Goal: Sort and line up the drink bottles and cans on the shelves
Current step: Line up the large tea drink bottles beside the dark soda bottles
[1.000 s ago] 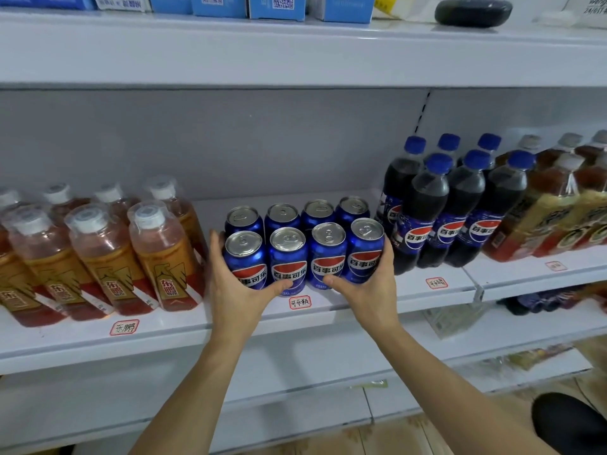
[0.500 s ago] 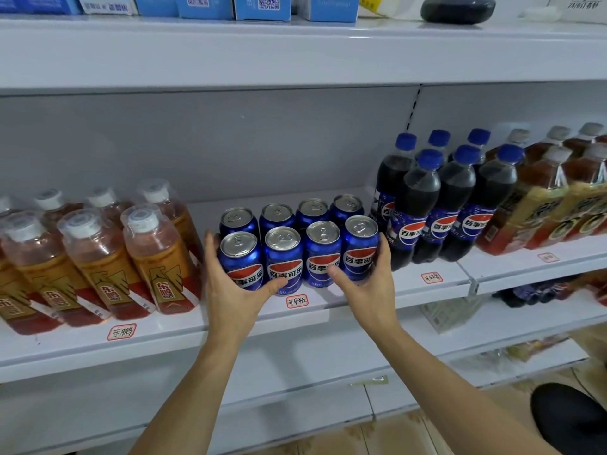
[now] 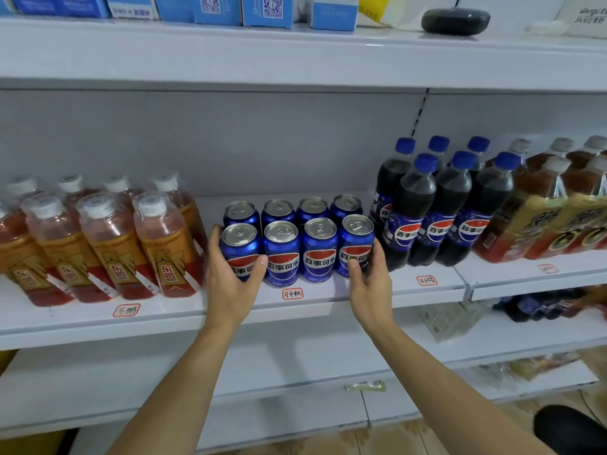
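Note:
Several blue Pepsi cans (image 3: 317,247) stand in two rows of four on the middle shelf (image 3: 328,298). My left hand (image 3: 230,277) wraps around the front left can (image 3: 240,246), thumb across its label. My right hand (image 3: 369,279) grips the front right can (image 3: 356,241) from its right side, thumb on the label. Orange-labelled drink bottles (image 3: 108,244) stand in rows to the left. Dark Pepsi bottles (image 3: 437,208) with blue caps stand to the right of the cans.
Brown tea bottles (image 3: 551,208) with white caps fill the shelf's far right. Blue and white cartons (image 3: 267,9) and a black oval object (image 3: 456,21) sit on the top shelf. Handwritten price tags (image 3: 292,293) line the shelf edge. Lower shelves hold wrapped packs (image 3: 542,307).
Both hands stay on the outer front cans. My right hand has slid further round the right can's side, and the view has shifted slightly.

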`<state>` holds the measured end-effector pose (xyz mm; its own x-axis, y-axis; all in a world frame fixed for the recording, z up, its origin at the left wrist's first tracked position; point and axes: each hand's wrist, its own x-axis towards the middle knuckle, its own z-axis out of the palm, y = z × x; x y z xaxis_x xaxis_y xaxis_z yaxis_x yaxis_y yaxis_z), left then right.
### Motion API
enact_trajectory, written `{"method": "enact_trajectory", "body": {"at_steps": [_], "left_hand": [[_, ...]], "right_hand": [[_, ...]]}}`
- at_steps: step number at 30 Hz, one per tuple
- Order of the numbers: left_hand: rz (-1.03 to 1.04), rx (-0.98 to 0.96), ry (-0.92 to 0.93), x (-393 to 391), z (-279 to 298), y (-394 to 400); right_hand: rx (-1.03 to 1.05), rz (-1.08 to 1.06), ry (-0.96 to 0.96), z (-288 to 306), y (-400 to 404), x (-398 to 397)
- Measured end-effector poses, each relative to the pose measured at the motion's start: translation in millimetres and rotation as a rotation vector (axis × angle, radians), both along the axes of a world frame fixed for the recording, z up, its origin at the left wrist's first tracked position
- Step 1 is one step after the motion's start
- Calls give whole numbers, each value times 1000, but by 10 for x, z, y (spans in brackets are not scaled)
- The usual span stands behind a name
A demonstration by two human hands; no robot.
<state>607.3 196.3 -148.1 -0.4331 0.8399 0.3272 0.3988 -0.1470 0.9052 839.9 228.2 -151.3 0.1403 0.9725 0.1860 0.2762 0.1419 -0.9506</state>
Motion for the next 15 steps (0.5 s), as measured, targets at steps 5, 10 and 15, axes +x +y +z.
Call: {"method": "enact_trajectory", "body": {"at_steps": [5,10,15], "left_hand": [[31,-61,-35,49,26,-86],[34,-60,-13,96,-24,-266],[58,-63,-35,164,89,-622]], "right_hand": [[-15,55,66,121,-122,31],[149,49,-37,211,-450,84],[330,256,-176,465,-568,-101]]}}
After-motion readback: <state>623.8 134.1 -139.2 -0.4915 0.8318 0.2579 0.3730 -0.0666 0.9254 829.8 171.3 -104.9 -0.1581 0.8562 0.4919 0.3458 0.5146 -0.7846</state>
